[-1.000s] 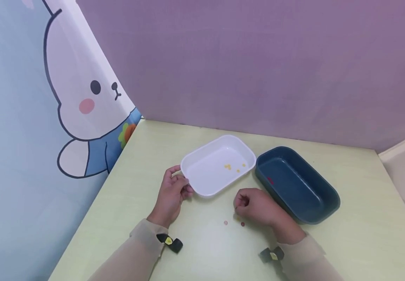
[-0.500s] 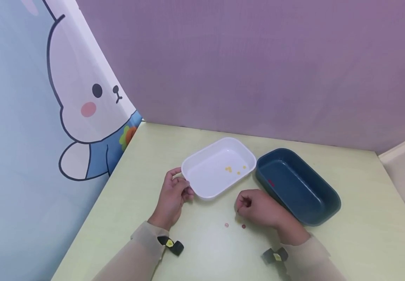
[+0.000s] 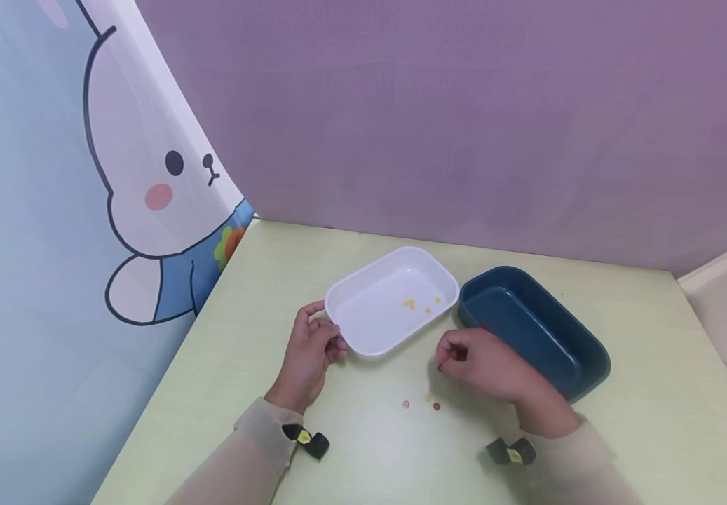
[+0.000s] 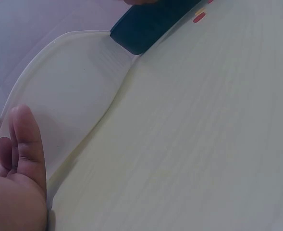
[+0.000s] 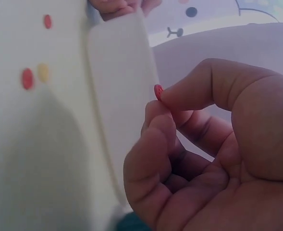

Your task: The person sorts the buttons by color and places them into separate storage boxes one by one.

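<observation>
In the right wrist view, my right hand (image 3: 483,361) pinches a small red button (image 5: 158,92) between thumb and forefinger. It is raised over the table, overlapping the near side of the dark blue tray (image 3: 536,319) in the head view. A bit of red (image 3: 484,325) shows inside that tray, partly hidden by the hand. At the left end of the white tray (image 3: 366,319), my left hand (image 3: 305,354) holds the rim with thumb and fingers. Several yellow buttons (image 3: 409,304) lie in the white tray.
On the table (image 3: 369,449), a pale red button (image 3: 406,404), a yellow button (image 3: 427,398) and a darker red button (image 3: 436,407) lie in front of the trays. The trays stand corner to corner. A purple wall (image 3: 439,126) rises behind.
My right hand has lifted and moved right, toward the dark blue tray, with the red button between its fingertips. A yellow button on the table is uncovered. The left hand stays put.
</observation>
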`<state>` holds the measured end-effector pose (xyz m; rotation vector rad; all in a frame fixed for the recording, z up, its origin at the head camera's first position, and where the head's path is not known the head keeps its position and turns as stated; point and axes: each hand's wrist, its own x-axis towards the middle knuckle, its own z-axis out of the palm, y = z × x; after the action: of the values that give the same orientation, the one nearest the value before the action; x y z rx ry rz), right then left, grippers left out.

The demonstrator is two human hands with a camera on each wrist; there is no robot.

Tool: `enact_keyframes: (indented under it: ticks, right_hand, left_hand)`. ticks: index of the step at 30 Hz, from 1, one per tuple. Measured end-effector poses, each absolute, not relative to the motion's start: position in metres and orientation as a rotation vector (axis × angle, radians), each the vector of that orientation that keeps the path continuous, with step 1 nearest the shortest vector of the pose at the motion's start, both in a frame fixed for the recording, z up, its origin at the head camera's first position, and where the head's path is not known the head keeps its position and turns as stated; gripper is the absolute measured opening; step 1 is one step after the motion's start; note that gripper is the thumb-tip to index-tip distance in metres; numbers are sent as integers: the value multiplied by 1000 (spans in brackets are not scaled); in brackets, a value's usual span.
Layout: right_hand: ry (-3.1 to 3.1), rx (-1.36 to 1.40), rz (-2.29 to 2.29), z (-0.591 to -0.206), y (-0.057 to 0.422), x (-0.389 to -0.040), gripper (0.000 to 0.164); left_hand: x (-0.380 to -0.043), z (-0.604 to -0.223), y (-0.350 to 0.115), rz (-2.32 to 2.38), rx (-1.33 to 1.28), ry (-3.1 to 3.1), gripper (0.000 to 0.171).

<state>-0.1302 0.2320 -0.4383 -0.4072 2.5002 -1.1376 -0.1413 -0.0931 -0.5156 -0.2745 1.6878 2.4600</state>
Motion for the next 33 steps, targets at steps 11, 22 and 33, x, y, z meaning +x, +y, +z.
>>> enact_keyframes:
  ticks: [11, 22, 33]
  right_hand:
    - [2535, -469, -1122, -406, 258, -148, 14]
    - [2478, -441, -1095, -389, 283, -177, 9]
    - [2396, -309, -1084, -395, 293, -196, 9]
  left_hand:
    - [-141, -513, -94, 2468, -276, 1682, 54]
    - [-141, -513, -97, 2472, -268, 1677, 55]
    - [-138, -511, -102, 2457, -259, 1687, 55]
